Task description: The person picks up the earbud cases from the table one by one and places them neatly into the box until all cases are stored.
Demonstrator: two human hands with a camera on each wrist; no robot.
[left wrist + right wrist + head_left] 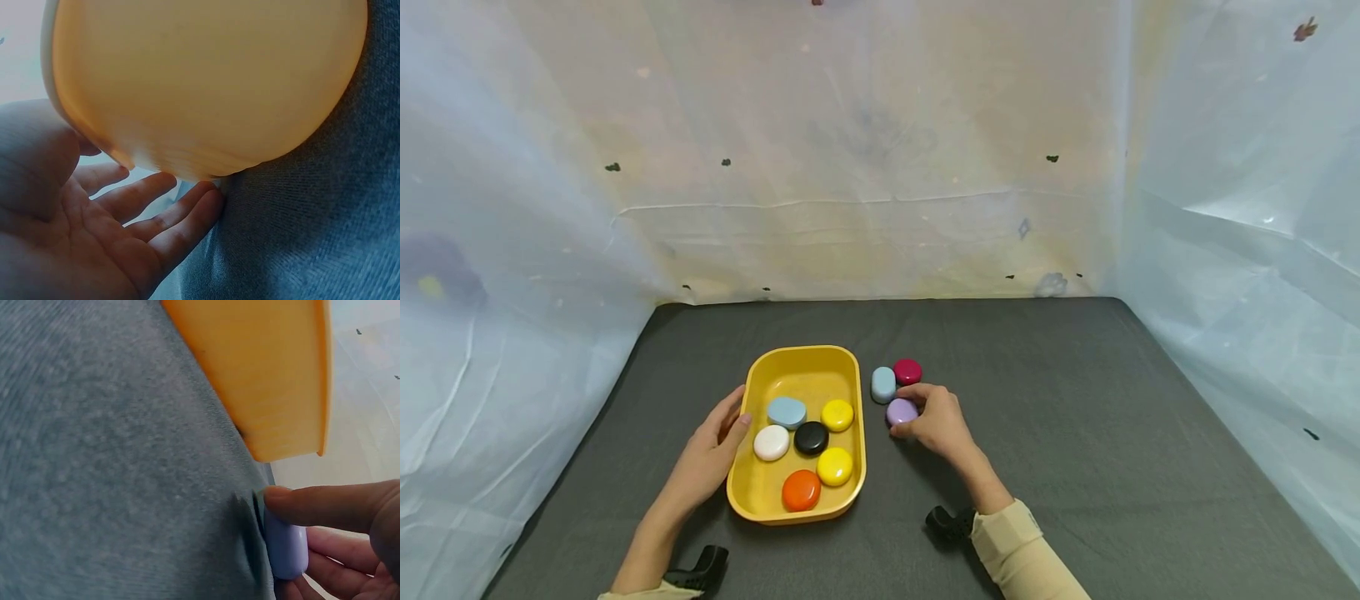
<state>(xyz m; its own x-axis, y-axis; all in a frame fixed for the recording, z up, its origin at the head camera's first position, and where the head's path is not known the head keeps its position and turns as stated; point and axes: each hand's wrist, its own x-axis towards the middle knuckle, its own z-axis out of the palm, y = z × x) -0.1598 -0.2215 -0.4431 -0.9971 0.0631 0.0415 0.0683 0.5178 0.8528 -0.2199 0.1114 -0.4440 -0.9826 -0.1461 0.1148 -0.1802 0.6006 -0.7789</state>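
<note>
A yellow tray [805,358] holds several smooth, rounded pieces: a blue oval one [787,412], a white one [771,442], a black one [811,438], an orange one [801,490] and two yellow ones. My left hand [703,458] rests against its left side, the fingers fairly straight along the outer wall [212,94]. To the right of the tray, my right hand [936,423] pinches a purple rounded piece [902,412] between thumb and fingers at the cloth. Just beyond it lie a light blue piece [883,384] and a dark red one [907,372].
Dark grey cloth [1075,433] covers the table. Pale plastic sheeting [865,167] rises behind it and along both sides. A black device is strapped at each wrist, the right one [947,523] close to the cloth.
</note>
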